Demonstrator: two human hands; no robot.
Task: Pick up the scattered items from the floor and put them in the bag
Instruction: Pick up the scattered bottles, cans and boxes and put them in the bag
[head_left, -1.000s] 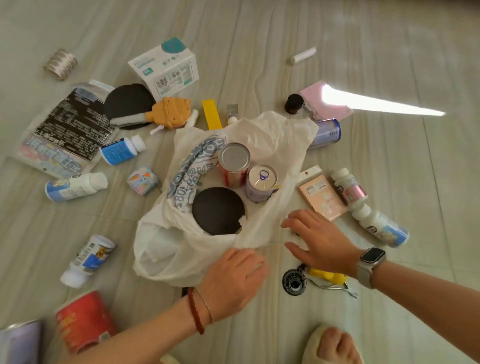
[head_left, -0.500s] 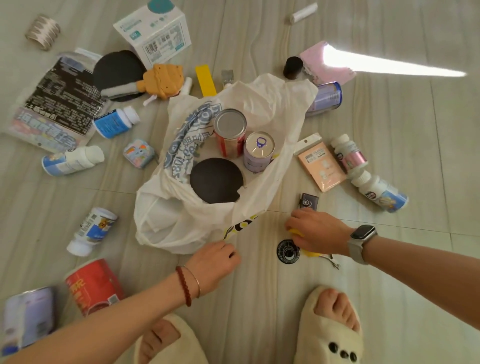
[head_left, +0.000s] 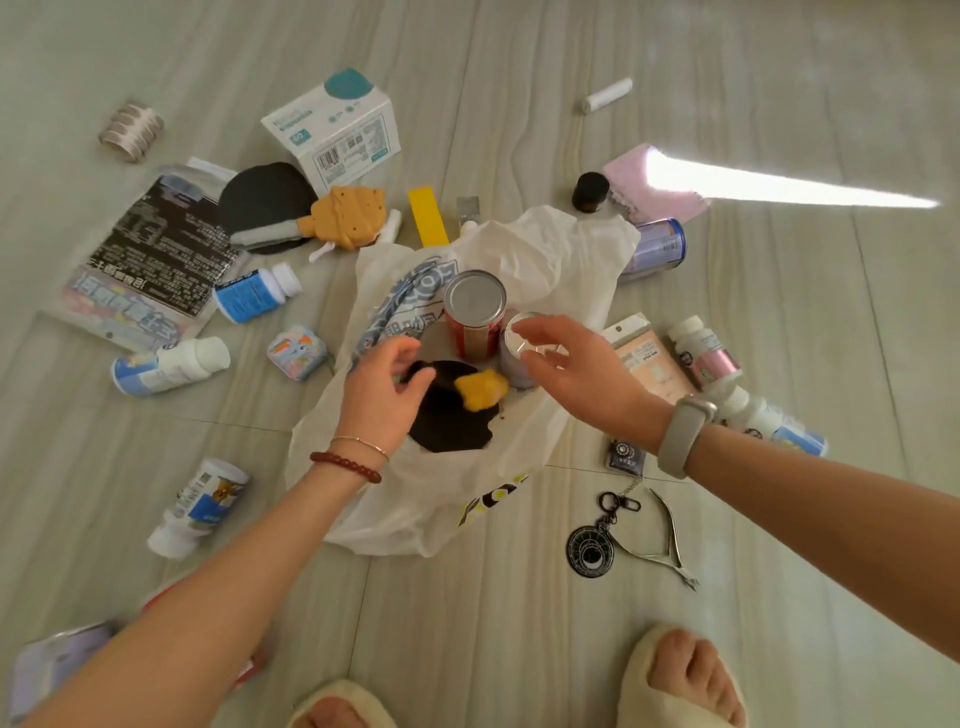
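The white plastic bag (head_left: 467, 499) lies open on the floor. Inside it stand a red can (head_left: 475, 312) and a purple can (head_left: 514, 364), beside a black disc (head_left: 452, 426). A small yellow item (head_left: 480, 389) sits on the disc, with neither hand touching it. My right hand (head_left: 576, 374) hovers over the purple can, its fingers spread and holding nothing. My left hand (head_left: 382, 389) is over the bag's left side, its fingers loosely curled and apart above the disc.
A round black keychain (head_left: 592, 551), metal nippers (head_left: 670, 540) and a small dark charm (head_left: 623, 457) lie right of the bag. Several bottles (head_left: 171, 358), a white box (head_left: 332, 130), a peach card (head_left: 649, 358) and a black packet (head_left: 156, 254) surround it. My slippered feet (head_left: 680, 675) are below.
My right hand took the yellow item from the floor by the keychain, carried it over the bag and let go. My left hand rose from the bag's near edge to its opening.
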